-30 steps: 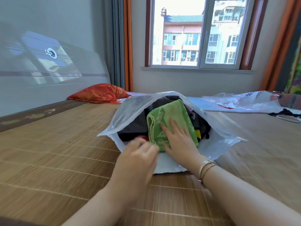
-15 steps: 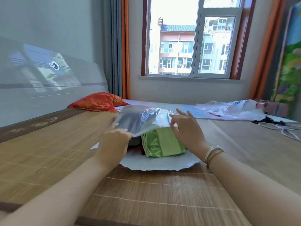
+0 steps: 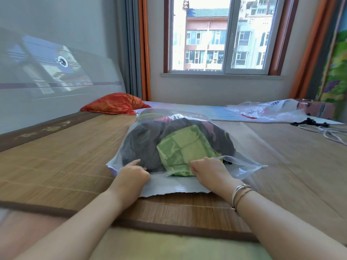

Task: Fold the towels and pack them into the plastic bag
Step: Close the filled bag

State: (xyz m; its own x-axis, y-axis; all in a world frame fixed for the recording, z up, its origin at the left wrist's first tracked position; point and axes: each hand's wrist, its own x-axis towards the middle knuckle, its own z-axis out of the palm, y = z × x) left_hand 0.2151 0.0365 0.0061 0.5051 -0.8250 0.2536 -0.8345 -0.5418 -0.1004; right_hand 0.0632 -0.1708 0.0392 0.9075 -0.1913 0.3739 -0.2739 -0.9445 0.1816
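You were at the closing stage: the plastic bag (image 3: 180, 143) lay on the bamboo mat (image 3: 62, 166) over the bed, straight ahead of you, already stuffed. Through its clear upper sheet a folded green towel (image 3: 185, 150) showed at the near right, with dark cloth (image 3: 142, 141) packed beside and behind it; a corner of the green towel reached the bag's mouth, just under your fingers.

Your left hand (image 3: 132, 174) was curled at the near left of the opening, pinching the plastic edge. Your right hand (image 3: 208, 168) was curled likewise at the near right, gripping the upper sheet where it crossed the towel.

By my reading, the packing looked nearly done, and the next move would call for drawing that upper sheet down to meet the lower flap spread on the mat toward you, nudging the green corner inside so nothing pokes out.

A second plastic bag (image 3: 266, 109) lay far right, an orange pillow (image 3: 114, 103) far left.
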